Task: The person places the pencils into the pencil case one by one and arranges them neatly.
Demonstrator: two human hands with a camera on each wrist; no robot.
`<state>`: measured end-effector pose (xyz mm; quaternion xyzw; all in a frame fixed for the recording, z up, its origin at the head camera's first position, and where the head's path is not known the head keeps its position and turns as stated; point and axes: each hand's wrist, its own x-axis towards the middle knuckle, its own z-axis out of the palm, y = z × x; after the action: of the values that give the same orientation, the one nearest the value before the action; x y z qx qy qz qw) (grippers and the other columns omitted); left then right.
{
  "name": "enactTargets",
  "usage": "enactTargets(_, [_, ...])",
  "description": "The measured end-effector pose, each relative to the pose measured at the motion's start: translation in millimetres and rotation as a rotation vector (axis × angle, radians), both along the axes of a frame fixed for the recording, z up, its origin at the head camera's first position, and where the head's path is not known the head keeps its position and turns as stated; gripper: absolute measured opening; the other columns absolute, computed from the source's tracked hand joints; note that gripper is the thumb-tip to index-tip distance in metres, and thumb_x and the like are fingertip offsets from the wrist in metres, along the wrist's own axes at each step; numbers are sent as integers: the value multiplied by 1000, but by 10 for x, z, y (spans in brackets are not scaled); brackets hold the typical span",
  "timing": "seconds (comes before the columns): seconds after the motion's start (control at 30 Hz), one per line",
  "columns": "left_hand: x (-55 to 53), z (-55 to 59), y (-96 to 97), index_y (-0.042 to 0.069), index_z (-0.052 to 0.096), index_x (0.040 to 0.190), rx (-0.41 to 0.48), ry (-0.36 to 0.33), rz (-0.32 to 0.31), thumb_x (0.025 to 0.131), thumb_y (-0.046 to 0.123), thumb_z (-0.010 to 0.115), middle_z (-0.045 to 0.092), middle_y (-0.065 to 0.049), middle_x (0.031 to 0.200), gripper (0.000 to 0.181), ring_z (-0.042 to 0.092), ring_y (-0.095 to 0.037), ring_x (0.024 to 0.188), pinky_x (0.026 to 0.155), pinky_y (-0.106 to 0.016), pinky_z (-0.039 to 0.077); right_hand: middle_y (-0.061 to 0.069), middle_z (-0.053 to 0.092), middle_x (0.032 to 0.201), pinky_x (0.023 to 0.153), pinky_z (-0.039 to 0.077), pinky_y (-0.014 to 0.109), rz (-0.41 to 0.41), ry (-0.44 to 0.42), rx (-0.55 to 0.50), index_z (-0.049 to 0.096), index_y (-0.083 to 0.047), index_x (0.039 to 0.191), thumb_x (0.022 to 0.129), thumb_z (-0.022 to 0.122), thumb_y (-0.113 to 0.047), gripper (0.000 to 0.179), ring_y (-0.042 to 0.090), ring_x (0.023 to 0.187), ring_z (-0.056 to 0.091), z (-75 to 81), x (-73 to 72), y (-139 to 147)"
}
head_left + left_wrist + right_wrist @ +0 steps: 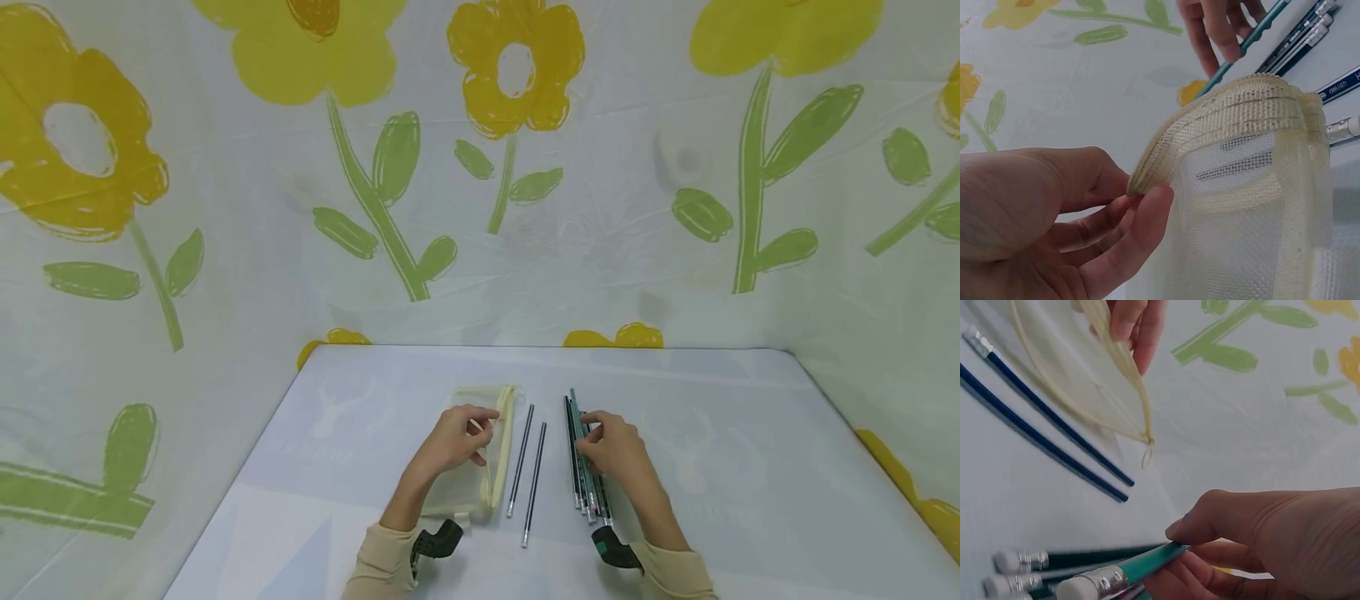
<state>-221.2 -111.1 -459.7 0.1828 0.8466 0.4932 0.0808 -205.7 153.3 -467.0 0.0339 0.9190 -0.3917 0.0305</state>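
A cream mesh zip pouch lies left of the table's middle. My left hand pinches its zipped edge between thumb and fingers, and the left wrist view shows that edge lifted. The right wrist view shows the pouch mouth spread apart. My right hand pinches a teal pencil with a white eraser, over a bunch of dark pencils. Two dark blue pencils lie side by side between the pouch and the bunch. My right fingers hide part of the bunch.
The white table reaches back to a curtain printed with yellow flowers, which also hangs at both sides. A black wrist camera mount sits by the left wrist, another by the right, close to the pencils' eraser ends.
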Motion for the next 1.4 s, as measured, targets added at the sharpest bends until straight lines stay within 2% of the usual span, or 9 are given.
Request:
enactTargets(0.3, [1,-18,28,-7,63,125,-10,5,12,95,1,53,63,-19,100,33,63,-20,77,52,-29,63,6,65,78,48,58,24,8,22,-58,63,-1,125,83,67,-10,43,11,53,61,29,-6,-226])
enactTargets(0.63, [-2,-26,44,-7,63,124,-6,6,17,94,1,53,63,-18,101,33,63,-19,76,53,-31,63,6,65,79,48,58,23,34,43,-108,64,-1,124,84,69,-9,41,10,53,61,68,7,-444])
enactTargets(0.93, [2,-21,34,-5,63,125,-12,-4,33,93,0,54,63,-15,98,33,62,-16,74,51,-26,62,7,65,80,48,59,22,66,30,-120,64,-1,122,83,69,-9,41,11,54,63,70,-6,-604])
enactTargets(1.17, [-4,-36,37,-7,63,125,8,5,37,93,-1,54,63,-21,100,34,66,-27,77,52,-33,63,4,66,78,47,54,22,99,10,-67,64,-1,121,82,70,-9,41,10,52,59,55,-3,-689])
enactTargets(1.27, [-5,-24,37,-7,62,126,14,4,34,93,-1,54,64,-23,104,34,66,-28,78,53,-35,64,3,66,75,46,50,22,103,12,-62,65,-2,120,80,70,-9,40,9,50,58,58,-11,-714])
enactTargets(1.4, [3,1,37,-6,62,126,22,8,29,93,1,54,63,-21,103,34,66,-26,77,53,-35,64,2,65,73,46,51,21,123,15,-66,66,-1,119,81,71,-9,39,10,49,59,59,-19,-743])
